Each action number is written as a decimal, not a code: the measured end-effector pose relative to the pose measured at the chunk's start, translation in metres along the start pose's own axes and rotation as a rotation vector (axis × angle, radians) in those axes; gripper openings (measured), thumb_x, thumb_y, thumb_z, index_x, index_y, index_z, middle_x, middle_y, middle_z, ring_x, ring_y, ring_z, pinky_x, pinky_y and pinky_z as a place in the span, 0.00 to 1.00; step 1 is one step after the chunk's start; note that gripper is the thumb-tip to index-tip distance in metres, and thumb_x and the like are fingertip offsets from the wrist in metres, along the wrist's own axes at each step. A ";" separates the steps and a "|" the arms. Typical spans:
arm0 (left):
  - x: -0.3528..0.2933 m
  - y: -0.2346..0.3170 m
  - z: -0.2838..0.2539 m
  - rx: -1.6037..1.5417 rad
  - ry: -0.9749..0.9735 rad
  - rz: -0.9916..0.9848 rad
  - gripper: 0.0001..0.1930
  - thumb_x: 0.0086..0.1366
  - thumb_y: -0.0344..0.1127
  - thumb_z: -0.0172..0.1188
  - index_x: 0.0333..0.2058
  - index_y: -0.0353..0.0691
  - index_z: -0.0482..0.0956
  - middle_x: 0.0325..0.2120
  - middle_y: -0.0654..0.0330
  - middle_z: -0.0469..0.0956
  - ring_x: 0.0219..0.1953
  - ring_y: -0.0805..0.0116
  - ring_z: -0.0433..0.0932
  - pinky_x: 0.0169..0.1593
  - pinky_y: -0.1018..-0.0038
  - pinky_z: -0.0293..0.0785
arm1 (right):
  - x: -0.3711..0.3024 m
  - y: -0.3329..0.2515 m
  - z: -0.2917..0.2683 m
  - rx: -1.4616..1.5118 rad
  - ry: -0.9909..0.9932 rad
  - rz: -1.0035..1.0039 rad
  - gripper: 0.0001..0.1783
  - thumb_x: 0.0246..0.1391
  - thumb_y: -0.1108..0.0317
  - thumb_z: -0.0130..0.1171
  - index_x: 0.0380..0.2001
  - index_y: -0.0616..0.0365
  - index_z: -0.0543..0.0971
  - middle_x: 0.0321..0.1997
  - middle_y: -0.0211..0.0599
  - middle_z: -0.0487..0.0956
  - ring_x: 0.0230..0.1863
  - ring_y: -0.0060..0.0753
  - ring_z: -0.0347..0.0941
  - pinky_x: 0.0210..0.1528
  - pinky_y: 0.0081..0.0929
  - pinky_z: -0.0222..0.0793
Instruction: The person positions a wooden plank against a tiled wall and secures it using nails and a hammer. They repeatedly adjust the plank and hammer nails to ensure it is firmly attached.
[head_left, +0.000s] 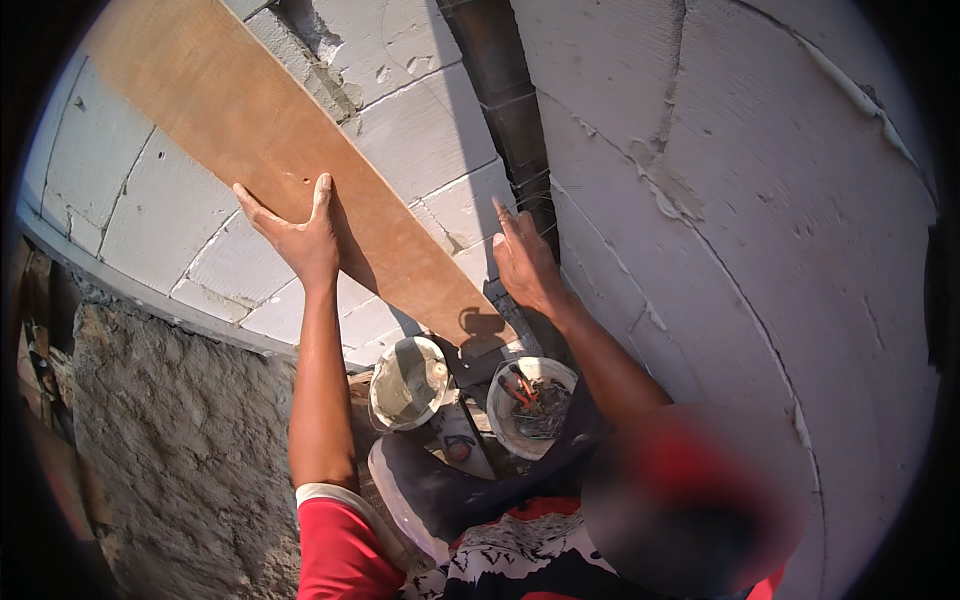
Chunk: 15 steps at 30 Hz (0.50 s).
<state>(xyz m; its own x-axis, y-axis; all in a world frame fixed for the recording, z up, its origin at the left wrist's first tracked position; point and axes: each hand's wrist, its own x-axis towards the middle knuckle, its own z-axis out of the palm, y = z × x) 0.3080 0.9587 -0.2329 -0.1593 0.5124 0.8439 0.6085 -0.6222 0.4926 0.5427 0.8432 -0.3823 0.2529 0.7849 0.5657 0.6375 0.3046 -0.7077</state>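
A long brown wooden board (250, 110) lies slantwise against the white block wall. My left hand (303, 240) grips it near its lower edge, with the thumb on its face and the fingers spread away from the thumb. My right hand (527, 262) is raised to the right of the board, beside a dark vertical gap (513, 120) crossed by thin wires. Its index finger is stretched out and the thumb stands apart. I see nothing between these fingers; the other fingers are partly hidden. The board's low end reaches down near two buckets.
A bucket (377, 410) with grey residue stands beside a white bucket (497, 425) holding nails and red-handled pliers (521, 384). White block walls (740, 230) rise ahead and at the right. A rough grey mortar surface (180, 450) lies at the lower left. My knees are close to the buckets.
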 end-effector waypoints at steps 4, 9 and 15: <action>-0.009 0.009 -0.006 0.121 -0.006 0.020 0.54 0.57 0.50 0.75 0.74 0.47 0.49 0.74 0.39 0.37 0.76 0.41 0.39 0.74 0.49 0.44 | 0.031 0.058 0.026 0.051 0.047 0.076 0.25 0.66 0.71 0.50 0.65 0.55 0.72 0.47 0.48 0.70 0.46 0.45 0.74 0.50 0.37 0.71; -0.019 0.009 -0.004 0.185 -0.029 0.114 0.46 0.59 0.48 0.74 0.71 0.50 0.59 0.74 0.39 0.34 0.77 0.40 0.36 0.74 0.47 0.47 | 0.064 0.057 0.010 0.199 0.089 0.124 0.21 0.62 0.69 0.58 0.58 0.57 0.77 0.41 0.42 0.79 0.40 0.41 0.78 0.48 0.35 0.74; -0.029 0.011 -0.004 0.153 -0.078 0.083 0.45 0.59 0.47 0.74 0.71 0.52 0.60 0.75 0.42 0.33 0.77 0.42 0.36 0.74 0.48 0.46 | 0.110 0.065 0.013 0.269 0.311 0.294 0.18 0.55 0.68 0.68 0.47 0.65 0.78 0.31 0.35 0.83 0.31 0.24 0.77 0.38 0.26 0.74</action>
<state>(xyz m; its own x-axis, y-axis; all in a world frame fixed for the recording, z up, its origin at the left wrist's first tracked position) 0.3162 0.9348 -0.2513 -0.0466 0.5114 0.8581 0.7293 -0.5696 0.3791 0.6026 0.9560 -0.3717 0.6247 0.6726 0.3968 0.3074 0.2553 -0.9167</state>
